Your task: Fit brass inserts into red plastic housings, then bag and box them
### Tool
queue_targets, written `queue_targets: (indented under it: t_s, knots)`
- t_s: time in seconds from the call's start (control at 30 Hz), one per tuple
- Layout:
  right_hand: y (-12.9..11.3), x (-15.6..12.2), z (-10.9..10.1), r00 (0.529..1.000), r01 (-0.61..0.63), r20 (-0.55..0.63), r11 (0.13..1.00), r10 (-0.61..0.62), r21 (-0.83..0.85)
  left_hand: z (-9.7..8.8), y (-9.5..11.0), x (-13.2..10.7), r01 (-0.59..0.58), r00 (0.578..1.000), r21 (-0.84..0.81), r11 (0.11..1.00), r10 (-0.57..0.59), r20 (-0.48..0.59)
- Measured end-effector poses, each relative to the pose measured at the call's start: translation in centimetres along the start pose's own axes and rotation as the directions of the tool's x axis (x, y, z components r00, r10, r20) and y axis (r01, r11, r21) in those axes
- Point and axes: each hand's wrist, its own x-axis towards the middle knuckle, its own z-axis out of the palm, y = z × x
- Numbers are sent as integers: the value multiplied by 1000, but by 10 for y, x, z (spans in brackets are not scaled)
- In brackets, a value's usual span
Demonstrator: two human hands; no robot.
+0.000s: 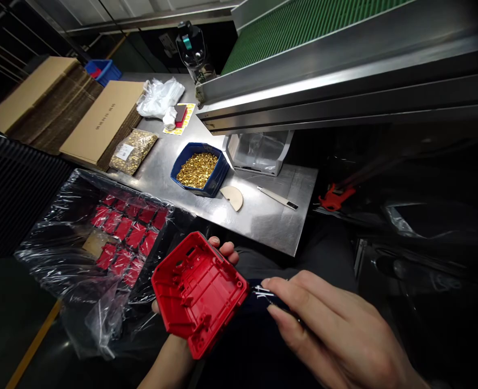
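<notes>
A red plastic housing (200,292), hollow and ribbed inside, is tilted with its open side toward me. My left hand (226,250) grips it from behind and below; the fingertips show at its upper edge, and the palm is hidden. Just to the right of the housing is my right hand (324,319), its thumb and forefinger drawn close together in a pinch. Something dark may sit between those fingers, but I cannot make it out against the dark clothing. White marks lie behind the fingertips.
A plastic-lined crate (97,254) of red housings stands at left. On the metal table (263,227) are a blue bin (218,181) of brass pieces, a half-round disc (233,198), a slim light-coloured tool (277,198), a bag of brass pieces (135,151) and cardboard (101,119). A green conveyor (296,32) rises behind.
</notes>
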Motion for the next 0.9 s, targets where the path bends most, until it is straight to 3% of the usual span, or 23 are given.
queue_targets:
  t_s: [0.2, 0.3, 0.4, 0.47, 0.53, 0.63, 0.73, 0.8, 0.9]
  knots:
    - [6, 1, 8, 999, 34, 11, 998, -33, -55, 8, -4, 2, -67, 992, -57, 996, 60, -111]
    - [10, 4, 1, 999, 21, 39, 999, -20, -26, 7, -5, 4, -71, 997, -92, 993, 67, -38]
    - [18, 7, -17, 962, -65, 272, 978, 10, 196, 6, -8, 6, -84, 992, -138, 987, 96, 85]
    - [26, 4, -28, 912, -195, 409, 907, 27, 373, 7, -13, 5, -98, 986, -161, 982, 117, 116]
    - [35, -1, -27, 913, -343, 378, 792, 154, 505, 8, -19, 3, -110, 986, -161, 981, 128, 106]
    - [42, -9, -7, 869, -479, 278, 557, 409, 678, 10, -30, -1, -131, 986, -114, 985, 141, 83]
    - [42, -11, 18, 835, -495, 336, 327, 436, 805, 14, -37, -3, -111, 986, 18, 994, 108, 125]
    - [42, -14, 27, 815, -498, 333, 280, 474, 821, 15, -40, -4, -71, 983, 160, 985, 41, 181]
    - [43, -28, 30, 757, -562, 285, 364, 588, 743, 13, -42, -13, -62, 979, 389, 919, -21, 205]
